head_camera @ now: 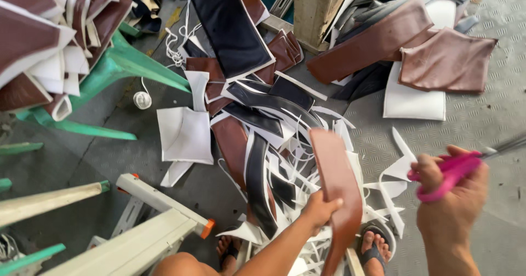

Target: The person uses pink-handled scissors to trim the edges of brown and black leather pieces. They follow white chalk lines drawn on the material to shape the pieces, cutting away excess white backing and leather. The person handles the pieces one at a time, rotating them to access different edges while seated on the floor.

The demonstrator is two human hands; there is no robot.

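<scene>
Brown strip (338, 185) in left hand (319, 209) (pinched)

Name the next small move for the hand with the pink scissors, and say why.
Probably bring the right hand and its pink scissors back toward the brown strip. The left hand holds that strip upright, but the scissors sit off to its side, apart from it, blades pointing away.

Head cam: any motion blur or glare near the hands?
Head view: the right hand and pink scissors are motion-smeared; the left hand with its brown strip is sharper; light is soft daylight, no glare; frame edges bow with wide-angle distortion.
</scene>
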